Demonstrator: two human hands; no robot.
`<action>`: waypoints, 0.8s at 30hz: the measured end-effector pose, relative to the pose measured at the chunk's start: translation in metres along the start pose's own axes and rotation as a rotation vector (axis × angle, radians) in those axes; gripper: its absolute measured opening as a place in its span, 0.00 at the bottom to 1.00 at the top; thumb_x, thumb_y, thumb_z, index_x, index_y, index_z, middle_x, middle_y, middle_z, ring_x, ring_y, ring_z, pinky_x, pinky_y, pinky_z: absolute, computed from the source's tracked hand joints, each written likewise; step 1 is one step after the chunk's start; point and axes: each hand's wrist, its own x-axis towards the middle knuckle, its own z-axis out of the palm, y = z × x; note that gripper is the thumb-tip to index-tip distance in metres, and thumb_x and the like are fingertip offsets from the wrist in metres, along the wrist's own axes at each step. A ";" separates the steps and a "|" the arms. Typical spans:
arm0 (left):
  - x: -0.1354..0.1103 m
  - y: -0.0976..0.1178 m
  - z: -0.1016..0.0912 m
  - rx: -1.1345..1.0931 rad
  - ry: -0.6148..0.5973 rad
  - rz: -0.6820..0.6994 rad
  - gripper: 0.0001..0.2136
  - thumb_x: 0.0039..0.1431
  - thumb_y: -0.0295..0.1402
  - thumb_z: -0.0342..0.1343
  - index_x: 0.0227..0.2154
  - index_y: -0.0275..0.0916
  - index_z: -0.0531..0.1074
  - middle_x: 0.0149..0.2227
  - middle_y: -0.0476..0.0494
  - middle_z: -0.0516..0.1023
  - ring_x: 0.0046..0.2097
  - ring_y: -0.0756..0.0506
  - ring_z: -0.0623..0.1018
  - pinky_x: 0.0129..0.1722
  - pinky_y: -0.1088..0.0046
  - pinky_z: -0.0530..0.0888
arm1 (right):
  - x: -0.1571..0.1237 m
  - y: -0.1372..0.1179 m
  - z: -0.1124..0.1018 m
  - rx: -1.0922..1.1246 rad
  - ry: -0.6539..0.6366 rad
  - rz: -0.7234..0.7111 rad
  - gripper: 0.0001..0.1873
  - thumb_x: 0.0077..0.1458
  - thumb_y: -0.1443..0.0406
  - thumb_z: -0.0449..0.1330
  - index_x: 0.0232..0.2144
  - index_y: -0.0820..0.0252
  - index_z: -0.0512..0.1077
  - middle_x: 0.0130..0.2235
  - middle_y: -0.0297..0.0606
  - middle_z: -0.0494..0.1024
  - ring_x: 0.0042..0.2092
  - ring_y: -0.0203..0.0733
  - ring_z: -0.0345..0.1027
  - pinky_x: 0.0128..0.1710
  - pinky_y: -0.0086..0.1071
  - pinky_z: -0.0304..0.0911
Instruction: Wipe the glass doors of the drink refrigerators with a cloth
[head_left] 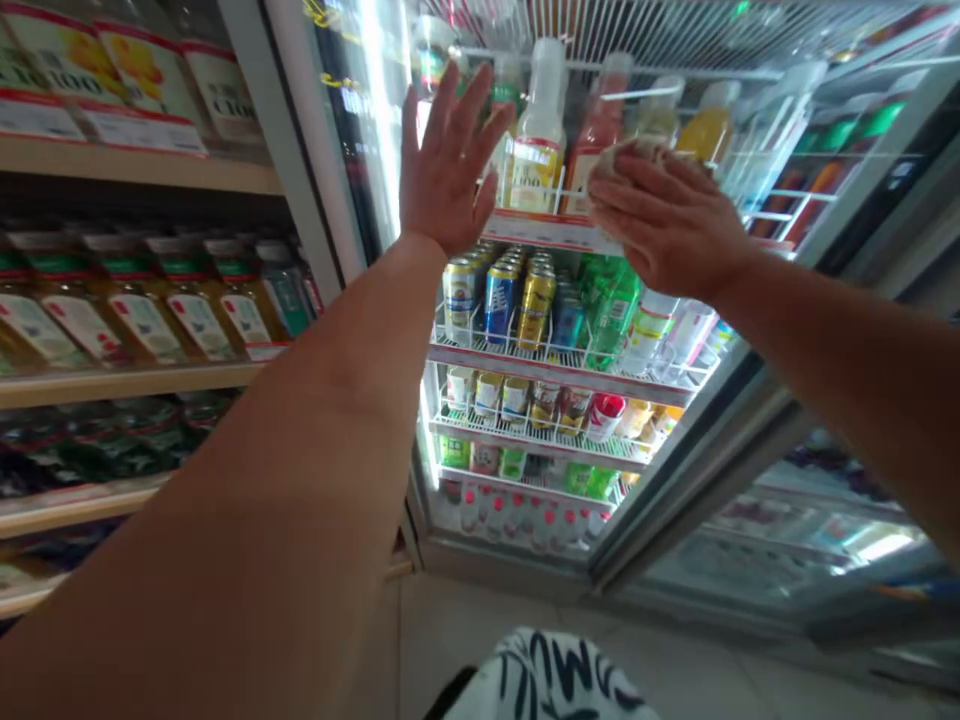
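Note:
My left hand (pixel 448 165) is raised with its fingers spread, in front of the upper shelf of a lit drinks fridge (pixel 540 370). It holds nothing, and I cannot tell whether the palm touches the glass. To its right, my right hand (pixel 675 215) lies nearly flat over a pale cloth (pixel 619 165), keeping it under the palm and fingers. Behind the hands stand a clear bottle with a yellow label (pixel 536 150), a pink bottle (pixel 600 110) and an orange one (pixel 707 125). The right hand and cloth partly hide these bottles.
Lower fridge shelves carry gold cans (pixel 536 305), green bottles (pixel 611 310) and small bottles with red caps (pixel 517 515). On the left, a wooden shelf (pixel 135 383) bears juice bottles (pixel 142 300). A metal frame (pixel 675 490) runs along the right. Below is a tiled floor (pixel 450 630).

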 end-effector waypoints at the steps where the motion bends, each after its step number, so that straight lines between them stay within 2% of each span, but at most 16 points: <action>1: 0.000 0.000 0.000 0.003 0.001 0.000 0.33 0.68 0.34 0.50 0.74 0.45 0.52 0.76 0.48 0.47 0.76 0.36 0.45 0.73 0.41 0.42 | -0.001 0.002 0.000 -0.012 0.027 0.008 0.27 0.72 0.59 0.42 0.67 0.52 0.66 0.69 0.30 0.62 0.73 0.46 0.52 0.74 0.53 0.50; 4: 0.000 0.002 -0.002 0.001 0.012 0.016 0.33 0.67 0.33 0.51 0.73 0.41 0.54 0.75 0.43 0.49 0.76 0.33 0.47 0.73 0.39 0.44 | -0.002 0.012 0.003 -0.067 0.237 0.212 0.28 0.70 0.58 0.44 0.68 0.48 0.64 0.71 0.29 0.57 0.74 0.49 0.48 0.73 0.55 0.50; 5: 0.000 0.003 -0.002 -0.003 0.016 0.021 0.32 0.66 0.32 0.51 0.73 0.39 0.55 0.75 0.42 0.49 0.76 0.33 0.47 0.72 0.38 0.44 | -0.002 0.016 0.005 -0.066 0.267 0.242 0.29 0.69 0.58 0.45 0.69 0.46 0.63 0.72 0.27 0.54 0.75 0.50 0.46 0.73 0.55 0.49; 6: 0.000 0.003 -0.002 -0.009 0.018 0.019 0.32 0.66 0.32 0.50 0.73 0.38 0.56 0.75 0.41 0.49 0.76 0.32 0.47 0.72 0.38 0.43 | -0.001 0.019 0.007 -0.052 0.258 0.224 0.29 0.68 0.59 0.46 0.69 0.43 0.63 0.72 0.24 0.53 0.75 0.49 0.45 0.74 0.54 0.47; 8: 0.000 0.004 -0.002 -0.024 0.002 0.005 0.32 0.66 0.33 0.50 0.73 0.40 0.55 0.76 0.45 0.48 0.76 0.33 0.46 0.72 0.38 0.40 | 0.002 0.021 0.007 -0.007 0.170 0.071 0.30 0.67 0.59 0.47 0.68 0.38 0.62 0.71 0.21 0.55 0.74 0.46 0.47 0.75 0.49 0.45; 10: 0.000 0.004 -0.001 -0.023 -0.015 -0.014 0.32 0.67 0.34 0.49 0.73 0.42 0.54 0.76 0.47 0.47 0.76 0.34 0.44 0.73 0.39 0.39 | 0.007 0.021 0.003 0.008 0.110 -0.062 0.29 0.68 0.60 0.45 0.69 0.40 0.61 0.70 0.22 0.59 0.73 0.44 0.51 0.75 0.49 0.47; 11: -0.001 0.004 -0.001 -0.018 -0.020 -0.021 0.32 0.67 0.34 0.49 0.73 0.43 0.54 0.76 0.47 0.47 0.76 0.35 0.44 0.74 0.41 0.38 | 0.010 0.020 0.000 -0.008 0.121 -0.059 0.29 0.69 0.60 0.43 0.69 0.43 0.61 0.70 0.24 0.60 0.73 0.45 0.53 0.74 0.51 0.49; 13: -0.001 0.003 0.000 -0.013 -0.015 -0.027 0.32 0.68 0.34 0.49 0.73 0.44 0.54 0.76 0.47 0.47 0.77 0.36 0.43 0.74 0.44 0.38 | 0.015 0.017 -0.005 -0.048 0.208 0.103 0.29 0.69 0.59 0.44 0.68 0.46 0.63 0.71 0.27 0.60 0.73 0.49 0.52 0.71 0.57 0.51; 15: -0.002 0.003 0.001 -0.028 0.002 -0.026 0.32 0.68 0.33 0.50 0.74 0.45 0.53 0.76 0.49 0.46 0.77 0.37 0.42 0.75 0.47 0.35 | 0.017 0.011 -0.004 -0.037 0.268 0.296 0.28 0.67 0.57 0.47 0.67 0.45 0.66 0.72 0.27 0.56 0.74 0.53 0.48 0.71 0.60 0.49; 16: -0.002 0.003 0.001 -0.040 0.009 -0.026 0.31 0.69 0.34 0.49 0.74 0.46 0.52 0.76 0.51 0.46 0.77 0.38 0.42 0.75 0.48 0.35 | 0.018 0.007 -0.002 -0.002 0.254 0.324 0.29 0.65 0.56 0.49 0.66 0.43 0.66 0.72 0.26 0.55 0.75 0.53 0.46 0.72 0.59 0.46; 17: -0.002 0.004 0.000 -0.051 0.008 -0.026 0.31 0.70 0.35 0.49 0.74 0.47 0.52 0.76 0.52 0.45 0.77 0.38 0.41 0.75 0.48 0.34 | 0.018 0.003 0.002 0.045 0.204 0.286 0.29 0.65 0.55 0.49 0.66 0.41 0.66 0.71 0.25 0.56 0.75 0.51 0.45 0.73 0.58 0.45; 19: -0.002 0.004 -0.002 -0.059 -0.008 -0.040 0.31 0.70 0.36 0.48 0.74 0.47 0.53 0.76 0.54 0.44 0.77 0.39 0.41 0.76 0.48 0.34 | 0.018 -0.002 0.007 0.121 0.053 0.099 0.29 0.65 0.55 0.47 0.66 0.39 0.65 0.69 0.22 0.60 0.74 0.46 0.48 0.75 0.54 0.44; 21: -0.001 0.005 -0.005 -0.045 -0.032 -0.061 0.31 0.69 0.37 0.47 0.73 0.49 0.53 0.76 0.56 0.45 0.77 0.40 0.42 0.76 0.49 0.36 | 0.022 -0.002 0.007 0.122 0.007 -0.001 0.28 0.67 0.56 0.44 0.67 0.39 0.64 0.68 0.21 0.63 0.73 0.42 0.50 0.74 0.54 0.46; 22: -0.001 0.006 -0.006 -0.032 -0.042 -0.068 0.31 0.68 0.38 0.47 0.73 0.50 0.53 0.76 0.56 0.46 0.77 0.40 0.43 0.76 0.48 0.37 | 0.025 0.000 0.005 0.096 0.046 0.034 0.28 0.68 0.55 0.43 0.67 0.40 0.64 0.69 0.21 0.62 0.74 0.42 0.49 0.74 0.54 0.47; 24: -0.001 0.008 -0.008 -0.005 -0.054 -0.077 0.32 0.68 0.38 0.47 0.74 0.50 0.52 0.76 0.55 0.45 0.77 0.38 0.44 0.75 0.43 0.37 | 0.030 0.002 0.002 0.036 0.187 0.224 0.29 0.68 0.55 0.42 0.68 0.43 0.63 0.72 0.22 0.55 0.75 0.45 0.45 0.73 0.54 0.46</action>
